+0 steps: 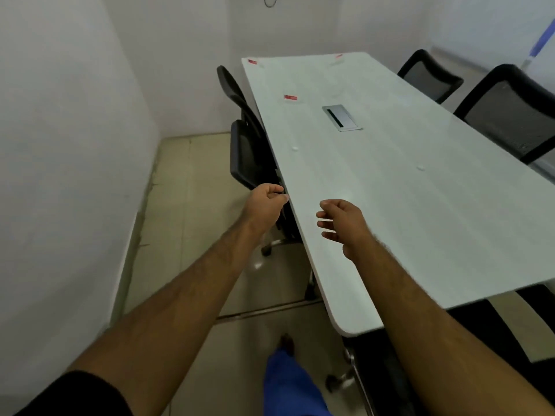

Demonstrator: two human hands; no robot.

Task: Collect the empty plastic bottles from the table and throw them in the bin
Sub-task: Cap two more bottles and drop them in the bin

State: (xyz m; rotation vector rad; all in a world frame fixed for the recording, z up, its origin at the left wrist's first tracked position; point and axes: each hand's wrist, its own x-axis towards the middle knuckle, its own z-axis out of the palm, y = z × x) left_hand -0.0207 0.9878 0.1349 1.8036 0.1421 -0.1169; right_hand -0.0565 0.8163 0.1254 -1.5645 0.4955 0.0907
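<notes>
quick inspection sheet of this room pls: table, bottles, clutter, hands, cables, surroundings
surface: long pale table with a metal hatch set in its middle
job's things: three clear bottles at the far end, with only their red labels plain to see: corner bottle, far bottle, near bottle; bin: nothing seen
clutter: two small pale spots on the table, too faint to name
hands: left hand curled beside the table's edge, cannot tell if it holds anything; right hand relaxed over the table, holding nothing
cables: wire loop on the far wall
surroundings: left chair and right chair, both black; white walls, tiled floor
</notes>
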